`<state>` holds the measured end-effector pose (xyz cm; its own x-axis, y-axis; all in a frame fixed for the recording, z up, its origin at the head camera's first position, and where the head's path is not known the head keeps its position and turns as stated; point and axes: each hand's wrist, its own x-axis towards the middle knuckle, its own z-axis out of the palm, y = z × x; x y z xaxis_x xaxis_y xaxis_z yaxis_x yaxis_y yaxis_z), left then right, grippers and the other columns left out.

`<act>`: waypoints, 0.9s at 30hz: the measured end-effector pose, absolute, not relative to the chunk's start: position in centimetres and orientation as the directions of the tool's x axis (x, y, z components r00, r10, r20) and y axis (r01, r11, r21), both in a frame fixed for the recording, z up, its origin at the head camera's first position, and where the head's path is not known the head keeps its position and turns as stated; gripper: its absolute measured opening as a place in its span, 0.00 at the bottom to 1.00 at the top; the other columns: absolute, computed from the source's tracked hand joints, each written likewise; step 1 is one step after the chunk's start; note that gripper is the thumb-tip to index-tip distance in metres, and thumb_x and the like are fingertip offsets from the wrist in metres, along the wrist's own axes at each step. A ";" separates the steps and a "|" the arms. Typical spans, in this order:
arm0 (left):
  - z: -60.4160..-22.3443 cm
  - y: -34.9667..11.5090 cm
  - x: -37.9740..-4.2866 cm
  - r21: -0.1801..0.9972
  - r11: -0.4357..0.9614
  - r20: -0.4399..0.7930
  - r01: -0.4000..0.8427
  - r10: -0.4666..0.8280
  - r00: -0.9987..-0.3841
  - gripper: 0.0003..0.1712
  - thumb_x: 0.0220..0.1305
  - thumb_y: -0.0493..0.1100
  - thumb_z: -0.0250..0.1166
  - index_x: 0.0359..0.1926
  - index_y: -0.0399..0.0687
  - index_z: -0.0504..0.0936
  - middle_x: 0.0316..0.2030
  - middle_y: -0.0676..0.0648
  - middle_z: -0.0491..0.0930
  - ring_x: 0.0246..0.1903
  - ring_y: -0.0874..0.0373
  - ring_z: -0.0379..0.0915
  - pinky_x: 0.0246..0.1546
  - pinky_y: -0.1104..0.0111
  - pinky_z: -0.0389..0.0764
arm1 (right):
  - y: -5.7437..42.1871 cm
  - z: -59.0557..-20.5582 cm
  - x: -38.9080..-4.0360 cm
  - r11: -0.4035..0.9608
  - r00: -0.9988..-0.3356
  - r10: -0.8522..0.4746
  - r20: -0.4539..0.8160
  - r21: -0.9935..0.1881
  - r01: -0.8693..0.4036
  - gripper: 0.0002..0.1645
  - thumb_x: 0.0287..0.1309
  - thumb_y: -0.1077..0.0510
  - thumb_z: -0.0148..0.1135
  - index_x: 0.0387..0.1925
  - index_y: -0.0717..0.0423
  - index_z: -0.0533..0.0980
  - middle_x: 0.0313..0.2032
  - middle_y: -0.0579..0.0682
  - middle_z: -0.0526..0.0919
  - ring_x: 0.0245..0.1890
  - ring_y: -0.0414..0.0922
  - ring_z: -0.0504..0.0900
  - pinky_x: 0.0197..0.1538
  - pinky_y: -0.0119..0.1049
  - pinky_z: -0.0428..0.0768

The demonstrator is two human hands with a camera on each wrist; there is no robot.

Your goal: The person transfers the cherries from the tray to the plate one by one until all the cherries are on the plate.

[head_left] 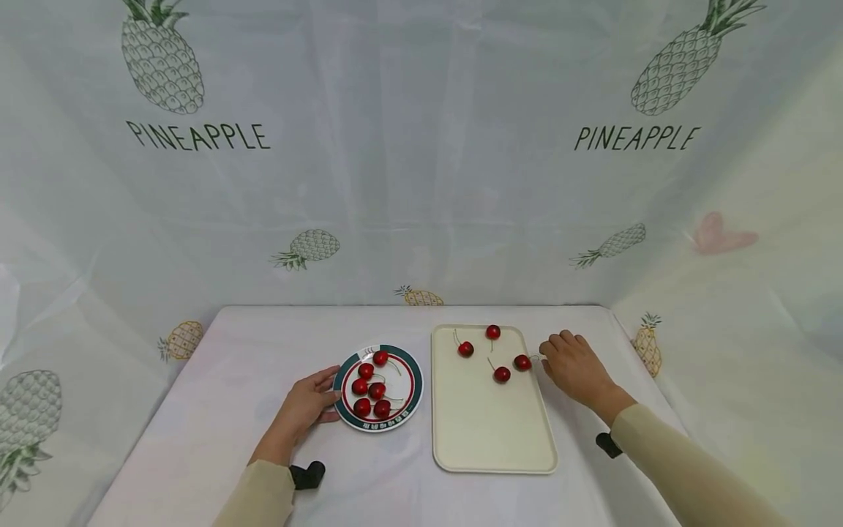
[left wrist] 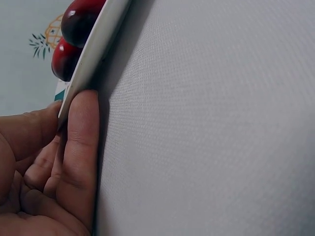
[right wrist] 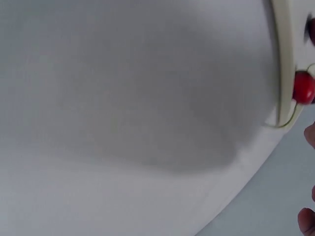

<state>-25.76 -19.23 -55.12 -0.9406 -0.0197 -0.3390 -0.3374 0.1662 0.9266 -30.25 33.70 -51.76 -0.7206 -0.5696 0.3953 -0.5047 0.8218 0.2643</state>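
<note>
My left hand (head_left: 308, 399) grips the left rim of a round white plate (head_left: 415, 366) with a dark green border. In the left wrist view its thumb (left wrist: 34, 132) lies over the rim and a finger (left wrist: 82, 123) goes underneath. Several red cherries (head_left: 377, 391) with stems sit on the plate. My right hand (head_left: 576, 368) hovers beside the right edge of a cream tray (head_left: 487, 439), holding nothing. Closest to it is a cherry (head_left: 522, 362), its stem reaching over the tray's rim. Only fingertips (right wrist: 307, 220), spaced apart, show in the right wrist view.
Two cherries lie near the tray's far end, one with its stem up (head_left: 465, 349) and one at the back (head_left: 492, 332); another cherry (head_left: 502, 375) lies closer. Plate and tray stand side by side on a white-covered table (head_left: 197, 454). A pineapple-print curtain (head_left: 421, 161) hangs behind.
</note>
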 end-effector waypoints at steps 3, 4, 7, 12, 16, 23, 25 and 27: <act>-54.9 -19.4 -25.7 0.928 0.163 -0.337 -0.336 -0.022 -0.941 0.35 0.74 0.32 0.62 0.78 0.47 0.68 0.73 0.33 0.71 0.45 0.54 0.87 0.40 0.60 0.92 | 34.3 -52.0 -31.0 0.813 -0.707 -0.581 0.403 0.253 -0.524 0.13 0.55 0.62 0.78 0.38 0.57 0.81 0.36 0.52 0.82 0.38 0.53 0.74 0.37 0.43 0.73; -54.9 -19.5 -25.7 0.928 0.170 -0.334 -0.333 -0.021 -0.942 0.34 0.74 0.32 0.62 0.79 0.47 0.67 0.73 0.32 0.71 0.45 0.54 0.87 0.41 0.60 0.92 | 34.4 -52.1 -31.2 0.809 -0.701 -0.586 0.405 0.248 -0.533 0.13 0.54 0.62 0.78 0.38 0.57 0.81 0.36 0.52 0.82 0.38 0.53 0.74 0.37 0.43 0.73; -54.8 -19.6 -25.7 0.926 0.170 -0.336 -0.336 -0.029 -0.941 0.34 0.74 0.32 0.62 0.78 0.47 0.68 0.73 0.33 0.71 0.44 0.55 0.87 0.40 0.60 0.92 | 34.4 -52.5 -31.7 0.797 -0.690 -0.600 0.406 0.228 -0.559 0.13 0.54 0.63 0.78 0.38 0.57 0.81 0.35 0.51 0.82 0.38 0.52 0.74 0.37 0.43 0.73; -54.8 -19.6 -25.7 0.929 0.165 -0.331 -0.331 -0.029 -0.943 0.34 0.74 0.32 0.62 0.78 0.46 0.68 0.72 0.32 0.72 0.43 0.55 0.87 0.40 0.59 0.92 | 34.2 -52.9 -32.3 0.800 -0.703 -0.597 0.386 0.220 -0.558 0.13 0.54 0.62 0.78 0.38 0.57 0.81 0.35 0.51 0.81 0.38 0.51 0.74 0.38 0.43 0.74; -54.7 -19.5 -25.7 0.934 0.149 -0.326 -0.325 -0.022 -0.945 0.34 0.74 0.31 0.62 0.78 0.45 0.68 0.71 0.31 0.72 0.43 0.55 0.87 0.40 0.59 0.92 | 34.1 -53.1 -32.4 0.816 -0.732 -0.576 0.363 0.211 -0.538 0.12 0.56 0.62 0.78 0.38 0.57 0.81 0.36 0.51 0.82 0.39 0.52 0.75 0.40 0.44 0.77; -55.1 -19.2 -25.6 0.936 0.133 -0.326 -0.327 -0.028 -0.945 0.34 0.73 0.31 0.63 0.77 0.45 0.69 0.71 0.32 0.73 0.43 0.55 0.86 0.39 0.59 0.92 | 34.1 -53.8 -32.6 0.810 -0.730 -0.586 0.350 0.221 -0.544 0.09 0.58 0.62 0.76 0.36 0.57 0.81 0.35 0.51 0.82 0.38 0.51 0.76 0.39 0.44 0.78; -55.2 -19.2 -25.6 0.936 0.139 -0.324 -0.325 -0.030 -0.946 0.34 0.73 0.31 0.63 0.77 0.46 0.69 0.71 0.32 0.73 0.43 0.55 0.87 0.39 0.59 0.92 | 34.1 -54.0 -32.7 0.808 -0.730 -0.589 0.346 0.232 -0.542 0.09 0.59 0.62 0.76 0.36 0.57 0.81 0.34 0.51 0.82 0.38 0.51 0.75 0.39 0.44 0.79; -55.3 -19.2 -25.7 0.936 0.137 -0.324 -0.325 -0.035 -0.945 0.34 0.73 0.31 0.63 0.77 0.46 0.70 0.71 0.32 0.73 0.42 0.54 0.87 0.38 0.59 0.92 | 34.2 -54.0 -32.6 0.812 -0.742 -0.584 0.330 0.235 -0.534 0.08 0.60 0.62 0.75 0.36 0.57 0.81 0.35 0.51 0.82 0.38 0.51 0.75 0.40 0.44 0.79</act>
